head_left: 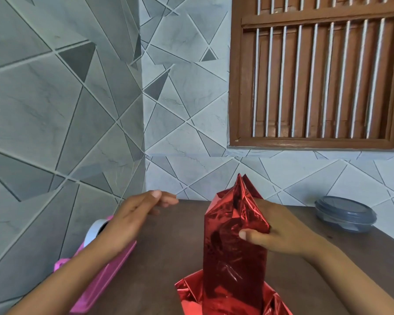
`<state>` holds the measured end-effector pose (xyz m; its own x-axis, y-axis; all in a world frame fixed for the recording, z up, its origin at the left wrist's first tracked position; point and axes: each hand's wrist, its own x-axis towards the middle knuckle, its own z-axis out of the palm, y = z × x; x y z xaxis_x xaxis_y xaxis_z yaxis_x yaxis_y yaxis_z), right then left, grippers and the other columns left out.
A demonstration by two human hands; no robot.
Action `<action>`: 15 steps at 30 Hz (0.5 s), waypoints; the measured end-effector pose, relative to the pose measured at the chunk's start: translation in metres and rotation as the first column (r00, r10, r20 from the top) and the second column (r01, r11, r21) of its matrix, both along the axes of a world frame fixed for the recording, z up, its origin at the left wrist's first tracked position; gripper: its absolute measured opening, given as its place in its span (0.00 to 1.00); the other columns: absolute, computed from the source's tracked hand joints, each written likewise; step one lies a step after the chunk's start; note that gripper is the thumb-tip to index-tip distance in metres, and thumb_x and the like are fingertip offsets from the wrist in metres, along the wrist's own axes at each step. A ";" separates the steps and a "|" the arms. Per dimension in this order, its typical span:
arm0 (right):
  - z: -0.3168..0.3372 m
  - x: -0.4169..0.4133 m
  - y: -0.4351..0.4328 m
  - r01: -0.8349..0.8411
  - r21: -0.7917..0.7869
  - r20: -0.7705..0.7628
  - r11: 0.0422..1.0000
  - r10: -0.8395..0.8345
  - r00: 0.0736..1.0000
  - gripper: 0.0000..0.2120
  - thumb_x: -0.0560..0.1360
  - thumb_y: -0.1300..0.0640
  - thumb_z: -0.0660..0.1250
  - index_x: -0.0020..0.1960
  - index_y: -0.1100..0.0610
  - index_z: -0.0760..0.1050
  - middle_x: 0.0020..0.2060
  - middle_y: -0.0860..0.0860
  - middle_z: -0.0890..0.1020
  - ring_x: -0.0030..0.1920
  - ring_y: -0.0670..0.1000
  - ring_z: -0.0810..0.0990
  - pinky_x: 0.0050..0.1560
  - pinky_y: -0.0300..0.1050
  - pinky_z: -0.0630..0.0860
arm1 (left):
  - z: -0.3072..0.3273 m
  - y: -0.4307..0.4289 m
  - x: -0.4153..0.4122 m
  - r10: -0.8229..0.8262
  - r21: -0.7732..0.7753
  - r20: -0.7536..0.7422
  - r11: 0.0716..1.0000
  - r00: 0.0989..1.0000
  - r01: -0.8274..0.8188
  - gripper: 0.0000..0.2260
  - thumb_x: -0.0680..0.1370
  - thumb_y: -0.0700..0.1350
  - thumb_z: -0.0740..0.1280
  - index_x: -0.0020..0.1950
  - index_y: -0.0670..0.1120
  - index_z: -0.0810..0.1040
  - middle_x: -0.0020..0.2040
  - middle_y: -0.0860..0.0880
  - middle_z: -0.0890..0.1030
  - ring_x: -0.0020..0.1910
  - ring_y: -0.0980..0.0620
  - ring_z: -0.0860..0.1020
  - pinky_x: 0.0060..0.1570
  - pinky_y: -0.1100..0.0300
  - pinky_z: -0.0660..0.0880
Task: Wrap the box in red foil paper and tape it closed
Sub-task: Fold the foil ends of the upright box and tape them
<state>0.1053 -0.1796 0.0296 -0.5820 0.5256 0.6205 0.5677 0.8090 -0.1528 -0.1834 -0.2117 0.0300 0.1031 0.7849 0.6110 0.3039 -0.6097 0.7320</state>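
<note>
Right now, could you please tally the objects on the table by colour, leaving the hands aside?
Red: 1, the foil-wrapped box, gripped by the right hand
Pink: 1, the tray
White: 1, the tape roll
Grey: 1, the lidded container
Total: 4

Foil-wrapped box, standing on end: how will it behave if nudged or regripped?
Probably tippy: the foil-wrapped box stands tall and narrow on the table, gripped by the right hand. Likely slippery, since its surface is glossy. The unfolded top flaps look thin and crinkled, so they would probably flop and crease.
</note>
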 end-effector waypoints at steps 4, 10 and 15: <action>0.001 0.001 0.002 0.027 -0.050 0.021 0.998 -0.026 0.999 0.20 0.66 0.38 0.62 0.44 0.54 0.72 0.38 0.44 0.76 0.40 0.44 0.75 0.41 0.41 0.73 | 0.008 -0.003 -0.008 0.117 -0.060 0.040 0.992 0.992 -0.115 0.16 0.81 0.49 0.58 0.45 0.47 0.84 0.44 0.58 0.84 0.42 0.65 0.79 0.44 0.73 0.72; 0.006 -0.005 -0.003 0.010 -0.107 0.006 0.994 -0.009 1.000 0.09 0.64 0.37 0.61 0.39 0.39 0.70 0.40 0.31 0.76 0.39 0.36 0.75 0.38 0.29 0.68 | 0.026 -0.008 -0.065 0.419 -0.212 -0.186 0.866 0.889 -0.453 0.09 0.79 0.43 0.62 0.47 0.45 0.82 0.44 0.50 0.83 0.41 0.52 0.78 0.40 0.61 0.72; 0.006 -0.010 -0.008 -0.005 -0.136 -0.047 0.991 -0.002 0.999 0.07 0.61 0.35 0.62 0.38 0.33 0.69 0.37 0.30 0.77 0.38 0.36 0.76 0.37 0.29 0.67 | 0.019 -0.015 -0.127 0.454 -0.456 -0.424 0.641 0.784 -0.617 0.08 0.78 0.42 0.63 0.43 0.42 0.80 0.42 0.43 0.81 0.35 0.49 0.74 0.34 0.63 0.69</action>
<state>0.0956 -0.1876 0.0357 -0.5547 0.6063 0.5698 0.5559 0.7796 -0.2883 -0.3104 -0.2266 0.0487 -0.3641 0.9282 0.0765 0.6620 0.2002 0.7222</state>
